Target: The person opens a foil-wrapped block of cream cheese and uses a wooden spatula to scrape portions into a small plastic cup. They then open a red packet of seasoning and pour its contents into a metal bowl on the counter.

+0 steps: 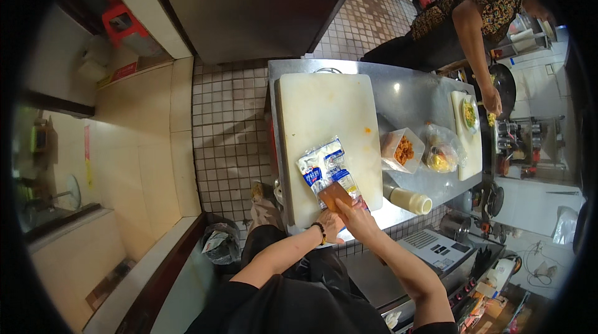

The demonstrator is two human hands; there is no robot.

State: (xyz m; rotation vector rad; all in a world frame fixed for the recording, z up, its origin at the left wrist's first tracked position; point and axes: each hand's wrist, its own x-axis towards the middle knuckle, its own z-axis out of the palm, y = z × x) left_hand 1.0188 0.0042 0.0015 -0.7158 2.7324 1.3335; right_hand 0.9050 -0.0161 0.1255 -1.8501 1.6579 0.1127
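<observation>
A white and blue printed plastic package (327, 158) lies slantwise on a large white cutting board (327, 100). My right hand (357, 218) grips a flat brown rectangular object (335, 195), which lies over the near part of the package. Whether it is a blade or a block, I cannot tell. My left hand (331, 225), with a dark beaded bracelet at the wrist, holds the package's near end, close to the board's front edge. Its fingertips are partly hidden by my right hand.
Right of the board, the steel table (402, 95) bears a clear container of orange-brown food (404, 149), a plastic bag (441, 149) and a pale jar (411, 201). A smaller board (460, 147) carries a plate of food (469, 114). A co-worker (467, 21) reaches toward a wok (505, 88).
</observation>
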